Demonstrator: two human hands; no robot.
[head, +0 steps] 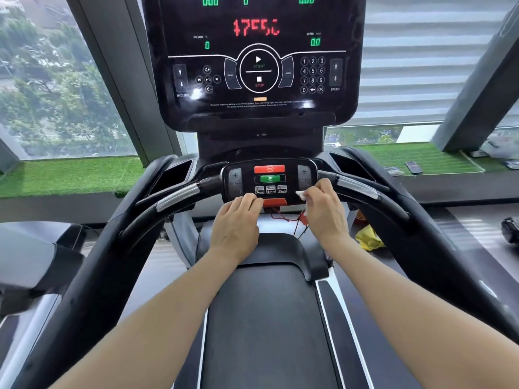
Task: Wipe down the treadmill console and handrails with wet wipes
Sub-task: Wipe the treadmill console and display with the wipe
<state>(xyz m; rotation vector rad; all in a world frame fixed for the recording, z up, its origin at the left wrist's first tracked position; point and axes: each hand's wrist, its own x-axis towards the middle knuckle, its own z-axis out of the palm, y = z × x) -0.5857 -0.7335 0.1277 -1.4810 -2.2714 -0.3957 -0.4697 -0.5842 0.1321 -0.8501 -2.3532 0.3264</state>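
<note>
The treadmill's black upper console (pixel 252 60) shows lit green and red digits above its start and stop buttons. Below it sits a small control panel (pixel 269 179) with red and green buttons, flanked by curved handrails (pixel 174 196) with silver grips. My right hand (pixel 323 211) pinches a small white wet wipe (pixel 301 194) against the panel's lower right corner. My left hand (pixel 238 223) has its fingers curled over the panel's lower edge, beside the red safety key (pixel 275 203).
The right handrail (pixel 359 189) curves back towards me, and the dark running belt (pixel 264 318) lies between my forearms. A yellow cloth (pixel 369 238) lies on the floor at right. Green turf ledges (pixel 70 175) and windows stand behind the machine.
</note>
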